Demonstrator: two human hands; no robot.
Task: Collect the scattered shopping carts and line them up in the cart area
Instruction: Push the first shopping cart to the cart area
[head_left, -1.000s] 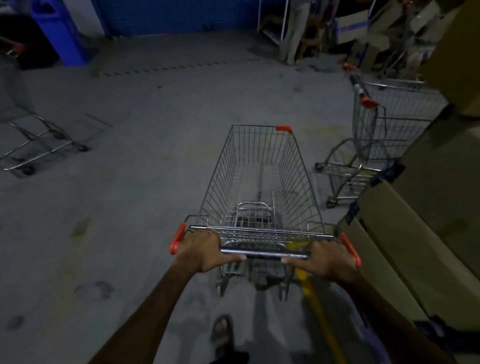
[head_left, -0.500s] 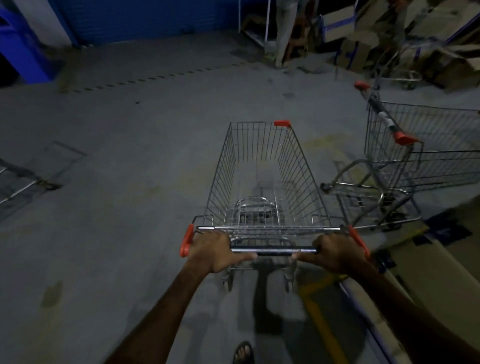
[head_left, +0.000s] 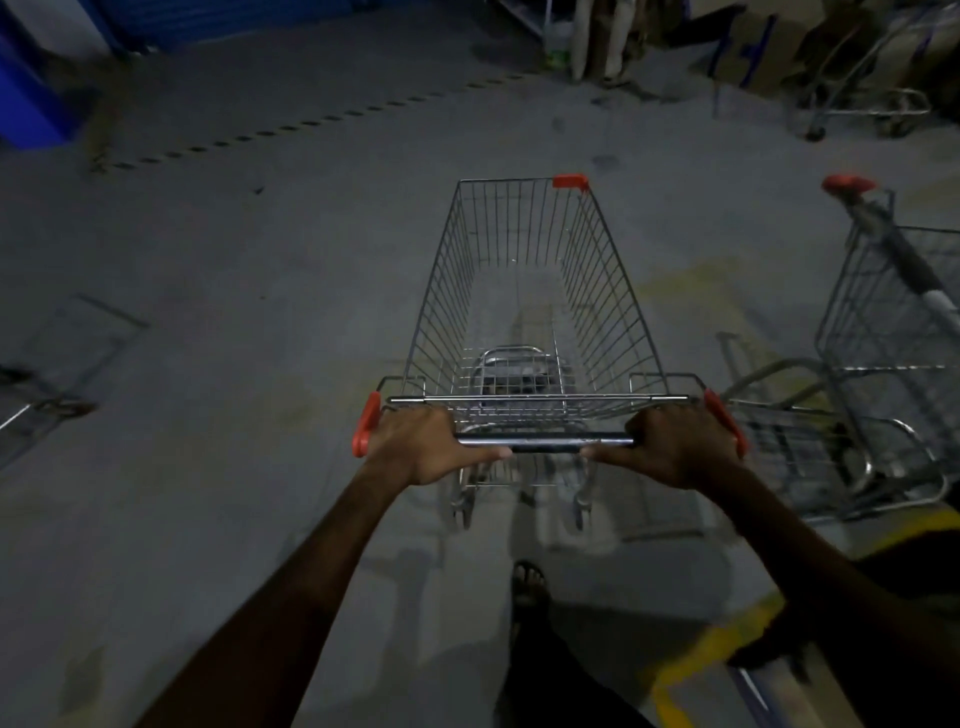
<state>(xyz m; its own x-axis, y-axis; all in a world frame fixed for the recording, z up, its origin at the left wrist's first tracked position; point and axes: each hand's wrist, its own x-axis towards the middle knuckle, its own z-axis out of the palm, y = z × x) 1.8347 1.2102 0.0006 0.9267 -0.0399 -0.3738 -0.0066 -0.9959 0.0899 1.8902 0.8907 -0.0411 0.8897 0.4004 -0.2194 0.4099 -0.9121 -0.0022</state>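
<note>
An empty wire shopping cart (head_left: 613, 291) with red corner caps stands straight ahead of me on the concrete floor. Both hands grip its dark handle bar (head_left: 545, 442): my left hand (head_left: 421, 441) near the left end, my right hand (head_left: 675, 441) near the right end. A second cart (head_left: 883, 332) with a red-capped handle stands to the right, turned sideways, close beside mine. A third cart (head_left: 862, 98) is parked far back right among boxes.
Cardboard boxes (head_left: 753, 47) pile along the back right. A blue bin (head_left: 26, 98) stands at the far left. Part of another cart frame (head_left: 31, 410) shows at the left edge. A yellow floor line (head_left: 696, 660) runs at the lower right. My sandalled foot (head_left: 527, 582) is behind the cart.
The view has swung left and the cart has turned with it. The side cart slid towards the right edge, and the big cardboard boxes at the right dropped out of view.
</note>
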